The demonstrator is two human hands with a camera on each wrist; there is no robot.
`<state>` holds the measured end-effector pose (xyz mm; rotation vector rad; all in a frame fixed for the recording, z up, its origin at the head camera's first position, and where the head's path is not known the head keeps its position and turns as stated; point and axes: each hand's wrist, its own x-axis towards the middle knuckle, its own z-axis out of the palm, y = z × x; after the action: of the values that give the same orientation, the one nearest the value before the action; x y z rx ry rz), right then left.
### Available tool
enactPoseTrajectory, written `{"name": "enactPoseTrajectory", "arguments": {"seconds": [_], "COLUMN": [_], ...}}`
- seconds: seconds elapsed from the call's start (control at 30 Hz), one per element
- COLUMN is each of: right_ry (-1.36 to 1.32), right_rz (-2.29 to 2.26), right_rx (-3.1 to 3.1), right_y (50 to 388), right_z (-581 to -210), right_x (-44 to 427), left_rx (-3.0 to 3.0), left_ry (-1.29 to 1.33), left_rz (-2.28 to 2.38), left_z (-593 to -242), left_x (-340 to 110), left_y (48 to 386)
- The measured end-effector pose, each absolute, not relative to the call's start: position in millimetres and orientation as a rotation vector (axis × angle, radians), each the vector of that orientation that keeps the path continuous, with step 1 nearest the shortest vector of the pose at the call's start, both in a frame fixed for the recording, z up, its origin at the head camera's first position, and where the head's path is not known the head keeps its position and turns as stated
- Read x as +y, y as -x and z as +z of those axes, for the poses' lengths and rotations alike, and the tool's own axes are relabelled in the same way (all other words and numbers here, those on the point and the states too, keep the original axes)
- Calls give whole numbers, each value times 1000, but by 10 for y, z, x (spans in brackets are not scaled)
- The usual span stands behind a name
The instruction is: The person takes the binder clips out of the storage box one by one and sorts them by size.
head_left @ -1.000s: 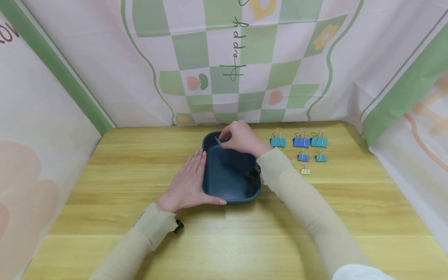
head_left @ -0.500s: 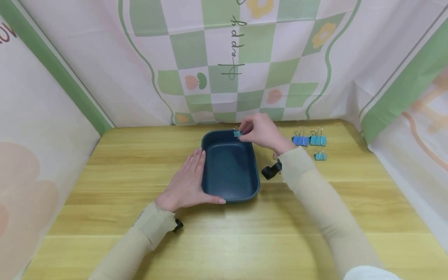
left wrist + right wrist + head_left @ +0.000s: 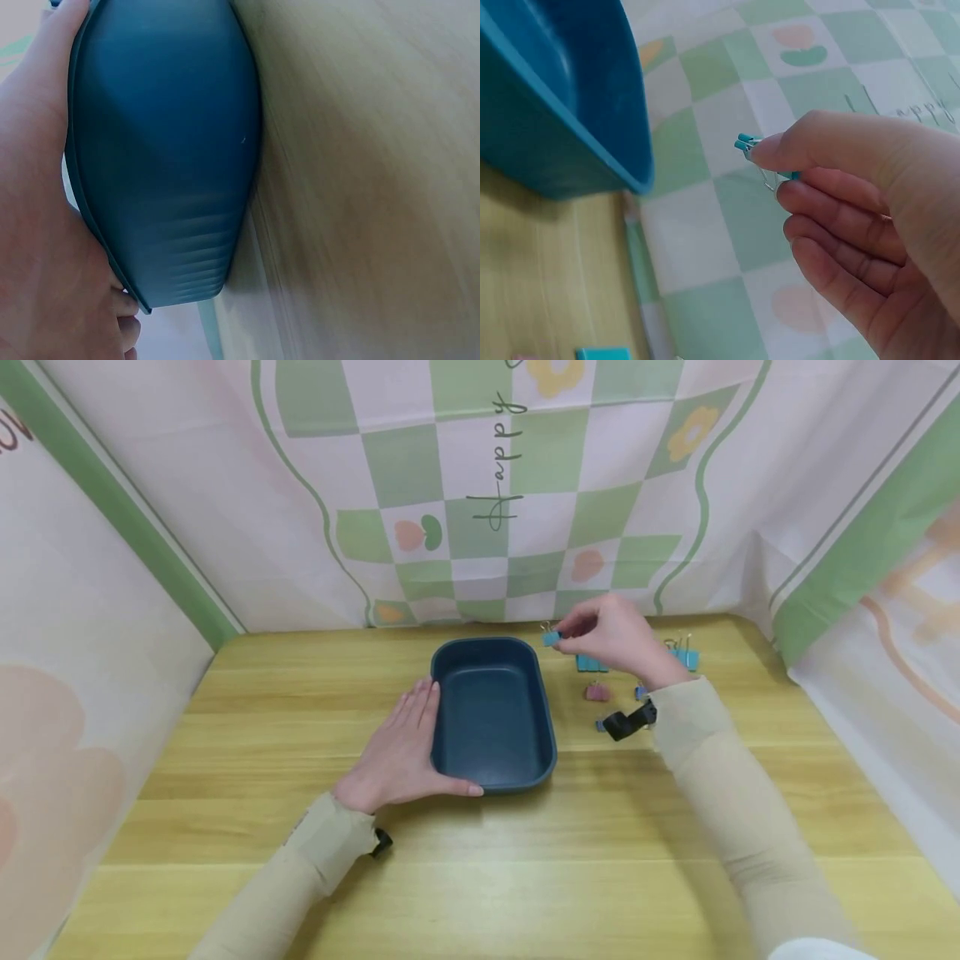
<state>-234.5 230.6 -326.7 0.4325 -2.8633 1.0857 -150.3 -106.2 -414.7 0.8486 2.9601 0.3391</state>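
A small teal binder clip [image 3: 551, 637] with wire handles is pinched between the thumb and fingers of my right hand [image 3: 617, 633], in the air just past the tray's far right corner. The right wrist view shows the same clip [image 3: 747, 144], partly covered by the thumb. My left hand [image 3: 397, 747] lies along the left side of a dark blue tray [image 3: 550, 727], fingers straight against the rim and thumb at the front corner. In the left wrist view the tray's outer wall [image 3: 169, 135] stands on the wood. The tray's bare floor shows.
Right of the tray, several binder clips lie on the wooden table [image 3: 480, 877]: a large teal clip [image 3: 592, 663], a pink clip [image 3: 597, 692] and another teal clip [image 3: 686, 658]. My right arm hides others. A checkered cloth [image 3: 480, 560] hangs behind the table.
My right hand has carried the teal clip from the tray's far left corner, along its far rim, to beyond its right side. The left hand has stayed in place.
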Motion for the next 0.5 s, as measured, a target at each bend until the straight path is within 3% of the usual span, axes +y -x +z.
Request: {"name": "enactPoseTrajectory", "arguments": {"seconds": [0.5], "right_ry": [-316], "right_rz": [966], "right_rx": [-2827], "right_y": [2082], "right_z": [-3185], "right_x": [2974], "left_rx": [2960], "left_ry": [-846], "left_rz": [344], "left_z": [-4148], "left_x": [-1064], "left_y": [1509]}}
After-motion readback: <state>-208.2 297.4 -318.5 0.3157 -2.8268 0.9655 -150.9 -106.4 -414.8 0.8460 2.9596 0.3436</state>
